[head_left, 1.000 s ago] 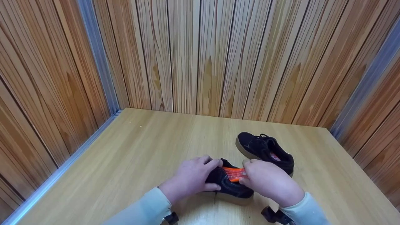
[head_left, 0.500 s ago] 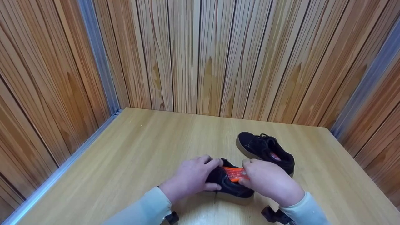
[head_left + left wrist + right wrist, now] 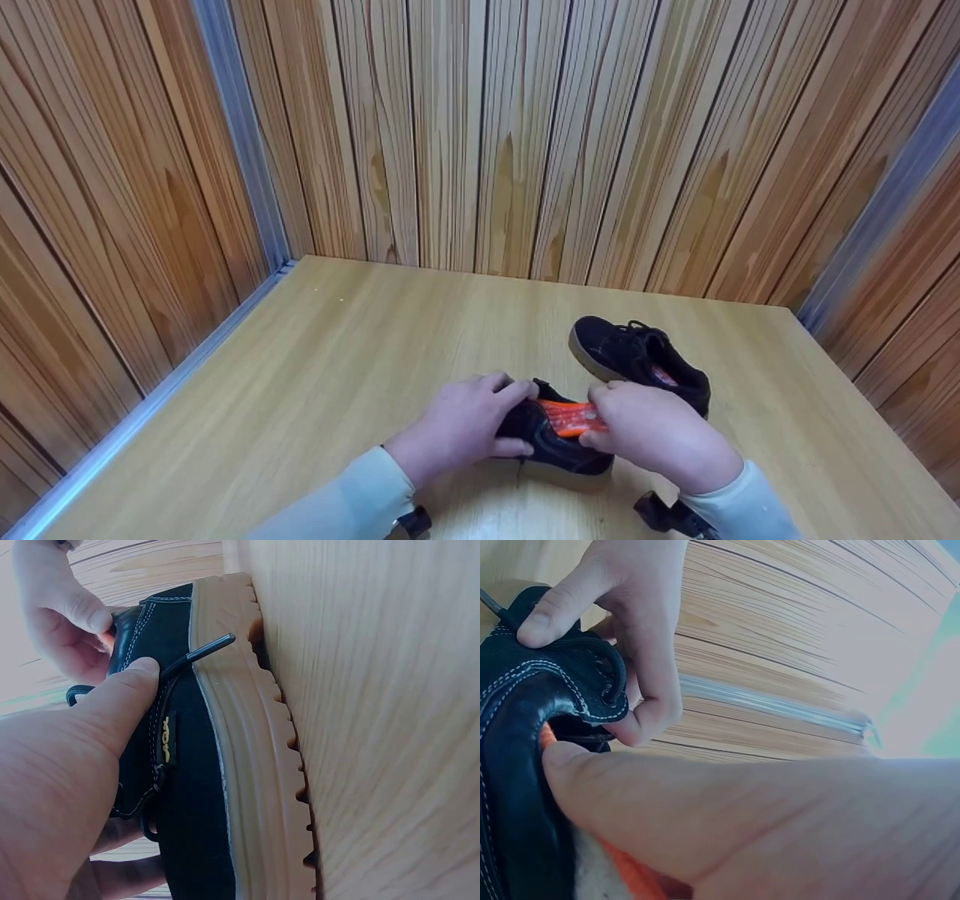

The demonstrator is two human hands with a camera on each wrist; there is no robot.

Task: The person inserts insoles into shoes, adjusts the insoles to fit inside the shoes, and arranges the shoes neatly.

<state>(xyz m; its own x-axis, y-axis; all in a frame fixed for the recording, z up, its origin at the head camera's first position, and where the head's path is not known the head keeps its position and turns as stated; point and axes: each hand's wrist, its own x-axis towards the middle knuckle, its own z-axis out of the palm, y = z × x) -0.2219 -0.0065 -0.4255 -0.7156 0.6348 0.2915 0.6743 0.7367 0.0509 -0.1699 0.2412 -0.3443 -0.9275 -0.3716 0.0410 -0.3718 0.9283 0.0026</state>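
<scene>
A black lace-up shoe with a tan gum sole stands on the table, its toe end toward my left hand. That left hand grips the shoe over its front, the thumb pressing beside the laces in the left wrist view. From the shoe's opening shows a red insole with an orange edge. My right hand pinches the insole's heel end at the back of the opening. In the right wrist view its thumb lies inside the collar, against the orange edge. The insole's front part is hidden inside the shoe.
A second black shoe stands behind my right hand, with a reddish insole inside it. Wood-patterned panels enclose the wooden table at the back and both sides. A metal strip runs along the left edge.
The head view has shifted slightly. My right hand's fingers have moved a touch right, and slightly more of the insole shows. The left hand keeps its grip on the shoe.
</scene>
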